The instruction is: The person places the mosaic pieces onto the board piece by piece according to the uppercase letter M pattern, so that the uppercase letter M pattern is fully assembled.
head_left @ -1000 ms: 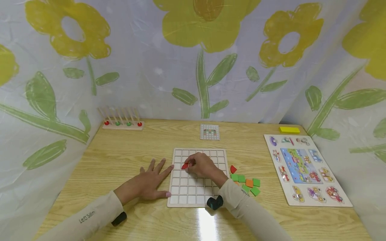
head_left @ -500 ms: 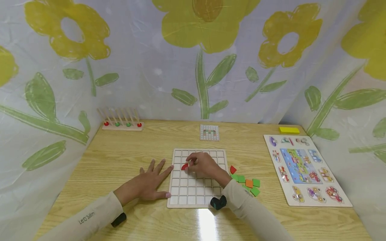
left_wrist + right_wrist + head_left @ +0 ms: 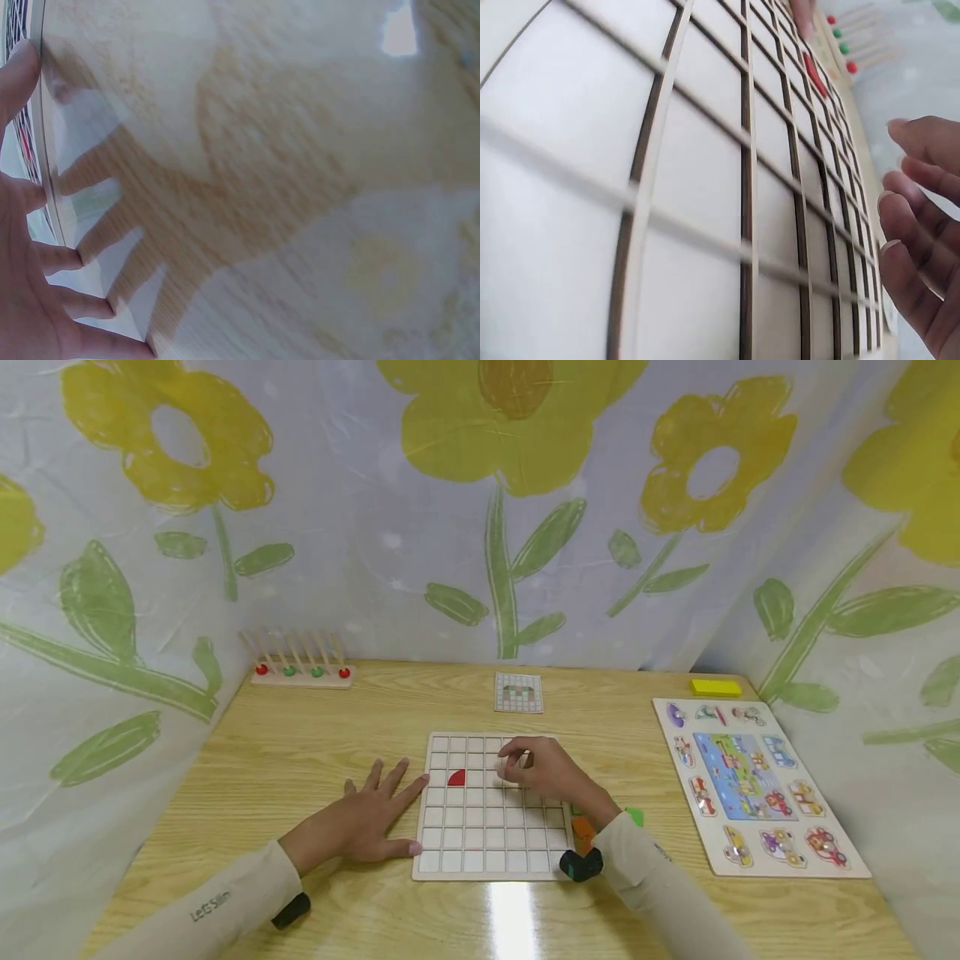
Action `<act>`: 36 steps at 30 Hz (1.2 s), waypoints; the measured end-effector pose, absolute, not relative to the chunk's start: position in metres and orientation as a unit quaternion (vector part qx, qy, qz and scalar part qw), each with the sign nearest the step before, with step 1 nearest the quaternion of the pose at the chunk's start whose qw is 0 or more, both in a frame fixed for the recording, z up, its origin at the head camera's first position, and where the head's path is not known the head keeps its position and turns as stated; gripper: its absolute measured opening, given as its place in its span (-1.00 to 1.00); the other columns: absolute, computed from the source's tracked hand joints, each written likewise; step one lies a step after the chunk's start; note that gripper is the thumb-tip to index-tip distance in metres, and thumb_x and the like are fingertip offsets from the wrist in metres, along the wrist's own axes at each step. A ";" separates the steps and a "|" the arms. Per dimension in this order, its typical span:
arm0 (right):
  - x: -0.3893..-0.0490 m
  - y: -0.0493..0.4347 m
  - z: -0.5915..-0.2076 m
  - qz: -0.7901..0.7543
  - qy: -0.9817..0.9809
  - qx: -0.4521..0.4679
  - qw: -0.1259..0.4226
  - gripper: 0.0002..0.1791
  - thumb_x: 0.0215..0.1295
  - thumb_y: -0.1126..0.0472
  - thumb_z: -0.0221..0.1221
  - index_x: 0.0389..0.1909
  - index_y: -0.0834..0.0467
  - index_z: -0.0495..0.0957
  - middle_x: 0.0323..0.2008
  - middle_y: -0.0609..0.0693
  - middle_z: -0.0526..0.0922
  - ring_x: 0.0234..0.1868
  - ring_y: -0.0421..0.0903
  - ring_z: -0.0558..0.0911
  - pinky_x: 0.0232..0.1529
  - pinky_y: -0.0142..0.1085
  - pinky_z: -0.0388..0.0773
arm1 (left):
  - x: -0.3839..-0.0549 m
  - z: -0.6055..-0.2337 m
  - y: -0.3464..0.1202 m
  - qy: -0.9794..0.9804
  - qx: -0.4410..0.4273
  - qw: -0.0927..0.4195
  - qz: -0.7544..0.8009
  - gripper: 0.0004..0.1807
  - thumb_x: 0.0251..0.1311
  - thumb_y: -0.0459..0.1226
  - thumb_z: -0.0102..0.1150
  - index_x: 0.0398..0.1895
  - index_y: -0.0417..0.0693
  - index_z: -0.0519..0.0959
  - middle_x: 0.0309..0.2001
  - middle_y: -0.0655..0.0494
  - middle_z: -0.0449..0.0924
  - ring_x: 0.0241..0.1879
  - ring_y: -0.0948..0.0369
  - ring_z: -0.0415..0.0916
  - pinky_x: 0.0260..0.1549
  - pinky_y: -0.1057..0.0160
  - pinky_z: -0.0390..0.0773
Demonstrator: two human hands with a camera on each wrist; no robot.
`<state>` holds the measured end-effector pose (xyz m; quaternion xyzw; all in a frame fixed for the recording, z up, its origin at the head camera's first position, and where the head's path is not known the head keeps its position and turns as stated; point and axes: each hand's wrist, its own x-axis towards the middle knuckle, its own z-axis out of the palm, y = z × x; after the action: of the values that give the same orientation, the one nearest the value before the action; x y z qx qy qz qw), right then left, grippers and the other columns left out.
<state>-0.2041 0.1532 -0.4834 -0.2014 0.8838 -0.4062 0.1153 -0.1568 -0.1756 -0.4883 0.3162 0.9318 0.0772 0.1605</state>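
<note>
A wooden grid board with white square cells lies flat on the table. One red quarter-circle tile sits in a cell on its left side; the right wrist view shows the same red tile far along the grid. My left hand lies spread on the table, its forefinger and thumb tips at the board's left edge. Over the right part of the board hovers my right hand, fingers loosely bent, with nothing between them. My right forearm partly hides the orange tile and green tile beside the board.
Behind the board lies a small pattern card. A vehicle picture puzzle fills the table's right side, with a yellow block behind it. At the back left stands a peg rack with red and green beads. A flowered curtain surrounds the table.
My right hand has let go of the red quarter-circle tile, which stays in its cell, and has moved right across the board. The left hand has kept its place.
</note>
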 end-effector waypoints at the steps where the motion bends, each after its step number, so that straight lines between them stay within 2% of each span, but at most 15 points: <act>1: -0.203 0.157 -0.483 -0.406 0.884 -0.201 0.114 -0.73 0.32 0.17 0.33 -0.01 0.17 0.68 -0.29 -0.09 0.66 -0.51 -0.18 0.52 -0.44 -0.37 0.50 | -0.156 -0.489 -0.176 0.931 0.317 0.159 0.080 0.08 0.21 0.44 -0.02 0.63 0.07 -0.02 0.58 -0.34 -0.13 0.45 -0.54 -0.13 0.02 -0.68 0.17; 10: -0.189 0.199 -0.475 -0.407 0.884 -0.202 0.109 -0.69 0.38 0.14 0.28 0.03 0.21 0.65 -0.24 -0.03 0.66 -0.55 -0.20 0.51 -0.51 -0.36 0.48 | -0.157 -0.491 -0.177 0.932 0.320 0.154 0.077 0.07 0.22 0.45 -0.04 0.64 0.09 -0.04 0.58 -0.34 -0.12 0.45 -0.54 -0.12 0.02 -0.67 0.18; 16: -0.179 0.222 -0.475 -0.398 0.892 -0.194 0.096 -0.74 0.42 0.16 0.24 0.03 0.17 0.66 -0.22 -0.04 0.68 -0.49 -0.10 0.60 -0.52 -0.34 0.49 | -0.156 -0.489 -0.177 0.931 0.320 0.156 0.078 0.07 0.23 0.43 -0.03 0.64 0.08 -0.04 0.58 -0.34 -0.13 0.45 -0.54 -0.13 0.02 -0.68 0.17; 29: -0.163 0.272 -0.478 -0.383 0.899 -0.196 0.085 -0.73 0.43 0.13 0.22 0.04 0.17 0.66 -0.18 0.01 0.70 -0.50 -0.25 0.57 -0.52 -0.34 0.52 | -0.156 -0.488 -0.176 0.932 0.317 0.160 0.079 0.07 0.23 0.42 -0.02 0.64 0.08 -0.04 0.58 -0.34 -0.14 0.46 -0.53 -0.14 0.03 -0.67 0.16; 36: -0.152 0.301 -0.481 -0.388 0.896 -0.194 0.095 -0.72 0.42 0.16 0.23 0.04 0.20 0.66 -0.19 0.02 0.71 -0.47 -0.20 0.62 -0.50 -0.35 0.49 | -0.155 -0.487 -0.175 0.931 0.315 0.166 0.080 0.07 0.23 0.42 0.00 0.64 0.09 -0.04 0.58 -0.34 -0.15 0.46 -0.53 -0.16 0.04 -0.67 0.15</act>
<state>-0.1516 0.3014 -0.4813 -0.1943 0.8961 -0.3875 0.0949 -0.1553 -0.1754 -0.4874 0.3147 0.9311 0.0799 0.1664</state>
